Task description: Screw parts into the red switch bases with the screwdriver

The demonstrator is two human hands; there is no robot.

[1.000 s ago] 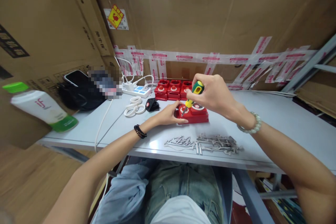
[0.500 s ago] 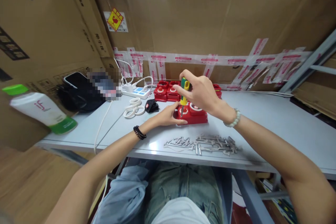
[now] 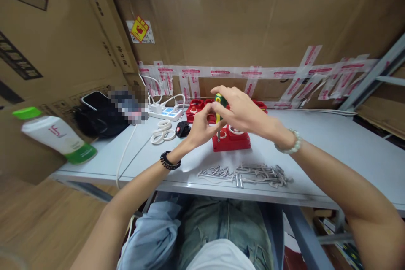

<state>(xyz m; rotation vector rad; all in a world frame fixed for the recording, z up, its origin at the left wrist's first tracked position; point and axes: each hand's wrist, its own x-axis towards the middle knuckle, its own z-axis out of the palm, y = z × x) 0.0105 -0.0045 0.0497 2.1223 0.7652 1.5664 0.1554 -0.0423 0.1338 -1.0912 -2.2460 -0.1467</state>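
Note:
A green-and-yellow screwdriver (image 3: 218, 117) stands nearly upright, its tip down at the left part of a red housing with white rings (image 3: 232, 144). My right hand (image 3: 245, 109) is closed around the upper handle. My left hand (image 3: 202, 126) has its thumb and fingers closed round the lower handle, touching the right hand's fingertips. Neither hand rests on the housing, which lies on the table. Nearer me lie a pile of screws (image 3: 218, 172) and a heap of longer metal pins or bolts (image 3: 262, 174). Whether a screw sits under the tip is too small to tell.
More red housings (image 3: 194, 109) stand in a row behind my hands. White scissors (image 3: 163, 133), a small black object (image 3: 182, 129) and a power strip (image 3: 167, 112) are to the left, with a bottle (image 3: 58, 137) farther out. A cardboard wall (image 3: 221, 21) closes off the back.
My left hand has left the side of the red housing and moved up to the screwdriver handle. My right hand stays on the screwdriver, its fingers now lying flatter over the handle.

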